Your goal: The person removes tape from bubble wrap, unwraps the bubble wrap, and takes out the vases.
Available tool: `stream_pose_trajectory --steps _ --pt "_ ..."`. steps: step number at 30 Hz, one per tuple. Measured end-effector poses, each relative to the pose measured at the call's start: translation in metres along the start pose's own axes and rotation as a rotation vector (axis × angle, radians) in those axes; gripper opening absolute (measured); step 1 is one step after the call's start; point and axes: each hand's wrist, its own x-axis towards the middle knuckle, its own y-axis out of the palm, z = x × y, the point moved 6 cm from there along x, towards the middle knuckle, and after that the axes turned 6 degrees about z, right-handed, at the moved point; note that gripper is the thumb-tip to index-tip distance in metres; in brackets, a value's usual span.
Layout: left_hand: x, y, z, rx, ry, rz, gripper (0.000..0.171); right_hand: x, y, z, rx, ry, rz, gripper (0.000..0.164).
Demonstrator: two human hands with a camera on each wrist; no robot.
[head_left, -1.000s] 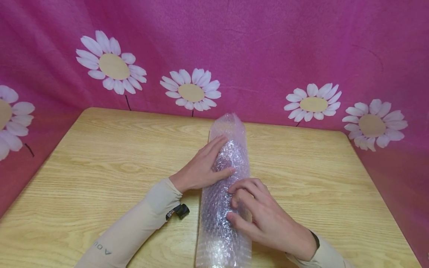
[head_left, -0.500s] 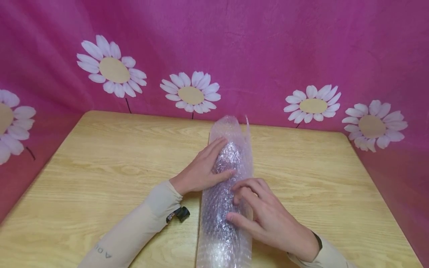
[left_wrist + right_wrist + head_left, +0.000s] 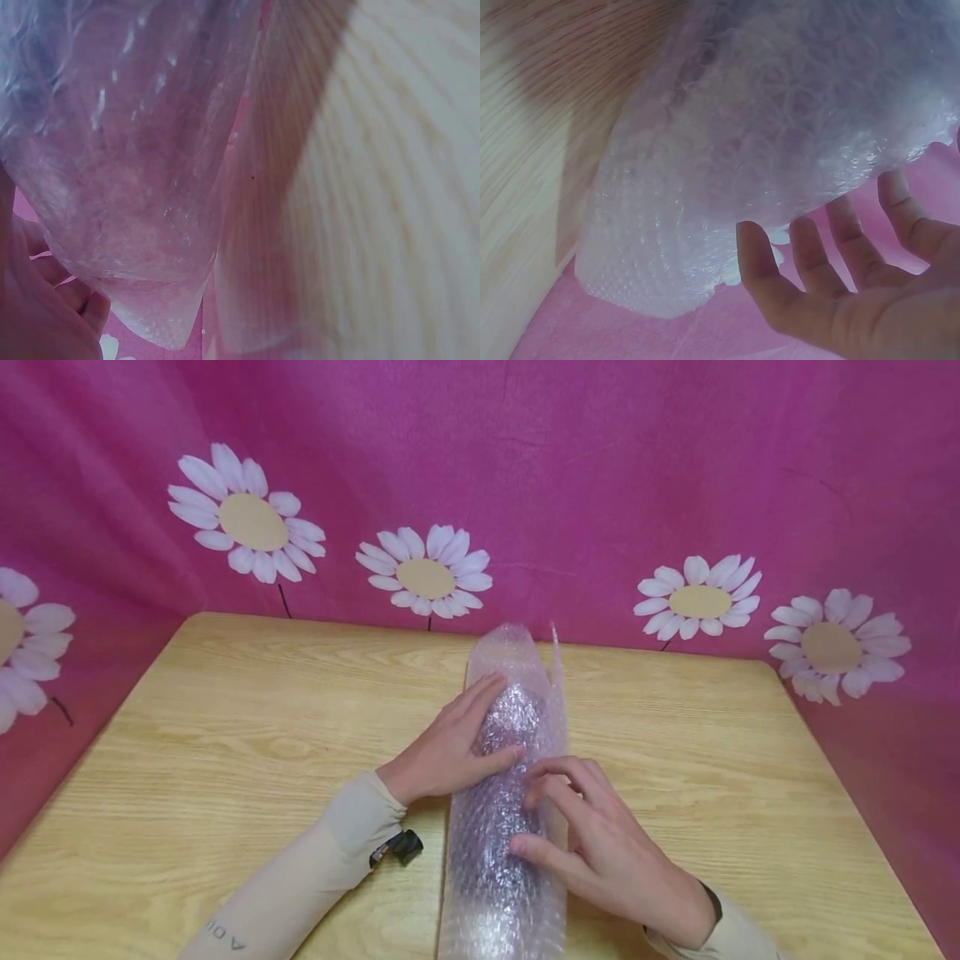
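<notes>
A long bundle of clear bubble wrap (image 3: 495,835) lies lengthwise on the table, rolled round something dark that shows only dimly through it. My left hand (image 3: 450,747) rests along the bundle's left side, fingers straight and thumb laid across the top. On the other side, my right hand (image 3: 600,843) touches the wrap with bent, spread fingers, thumb on top. The right wrist view shows its fingertips (image 3: 754,240) right at the edge of the wrap (image 3: 742,150). At the bundle's far end, a loose edge of wrap (image 3: 557,672) stands up on the right.
The wooden table (image 3: 262,710) runs back to a pink cloth backdrop (image 3: 570,485) printed with white daisies, which also hangs at both sides. A black strap clip (image 3: 405,846) hangs from my left wrist.
The wrap's right edge at the far end has come away from the bundle and stands up separately. My right fingers have shifted slightly to the right; my left hand stays in place.
</notes>
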Motion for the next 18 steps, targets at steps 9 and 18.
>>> stream_pose_trajectory --steps 9,18 --pt "-0.002 0.000 0.001 -0.008 -0.001 -0.002 0.095 0.002 -0.002 -0.002 0.020 -0.041 -0.047 0.037" --pt "0.000 0.000 0.000 0.000 0.017 0.000 0.093 0.003 -0.002 -0.014 0.059 0.034 -0.023 0.031"
